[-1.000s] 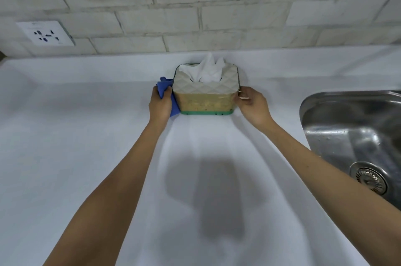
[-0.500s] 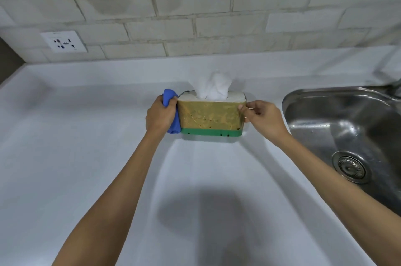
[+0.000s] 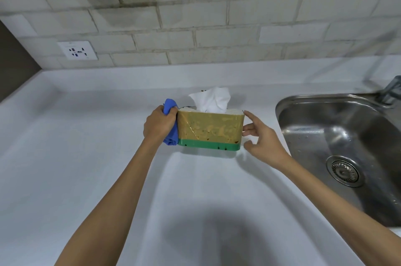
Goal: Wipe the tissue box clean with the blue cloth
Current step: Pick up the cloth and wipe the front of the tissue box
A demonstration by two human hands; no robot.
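The tissue box [image 3: 209, 130] stands on the white counter with its front face towards me. That face is smeared yellow-brown, the base is green with dark spots, and a white tissue [image 3: 211, 100] sticks out of the top. My left hand [image 3: 159, 125] is closed on the bunched blue cloth [image 3: 170, 108] and presses it against the box's left end. My right hand [image 3: 260, 135] is at the box's right end with its fingers spread, and only the fingertips touch the side and top corner.
A steel sink [image 3: 338, 146] with a drain lies right of the box, and a tap [image 3: 390, 90] stands at its far corner. The tiled wall behind carries a white socket [image 3: 77, 50]. The white counter [image 3: 86, 146] stretches to the left and towards me.
The view has tilted so the box's smeared front shows more than its top. My right hand has loosened from a grip on the box's right end to spread fingertips. The cloth stays at the left end.
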